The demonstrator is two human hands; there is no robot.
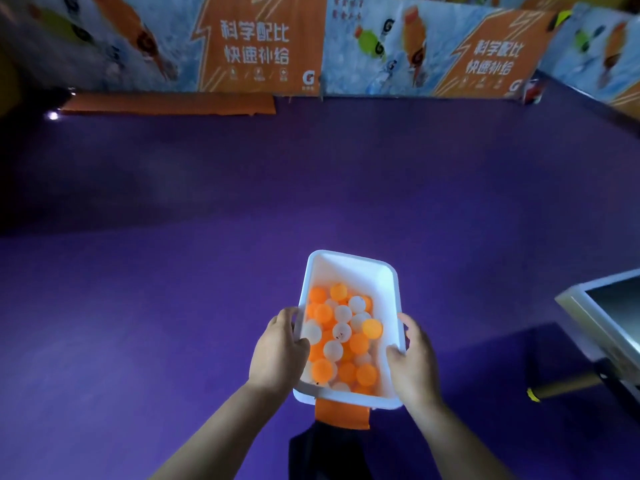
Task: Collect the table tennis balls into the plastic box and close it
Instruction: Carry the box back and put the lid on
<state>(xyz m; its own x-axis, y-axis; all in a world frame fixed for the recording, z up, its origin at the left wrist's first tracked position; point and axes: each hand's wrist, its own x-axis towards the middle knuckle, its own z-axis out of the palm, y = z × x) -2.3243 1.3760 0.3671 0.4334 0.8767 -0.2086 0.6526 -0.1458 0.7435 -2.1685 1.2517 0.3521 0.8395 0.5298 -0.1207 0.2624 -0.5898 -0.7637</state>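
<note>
A white plastic box (349, 268) without a lid is held in front of me above the purple floor. Several orange and white table tennis balls (343, 336) lie piled inside it. My left hand (278, 351) grips the box's left rim, thumb hooked over the edge. My right hand (414, 362) grips the right rim the same way. No lid is visible.
Purple floor (207, 271) spreads all around. Printed orange and blue barrier boards (256, 46) stand along the far side. A table's corner (595, 317) juts in at the right, with a leg and a yellow-tipped foot below it. An orange and dark garment (341, 415) shows under the box.
</note>
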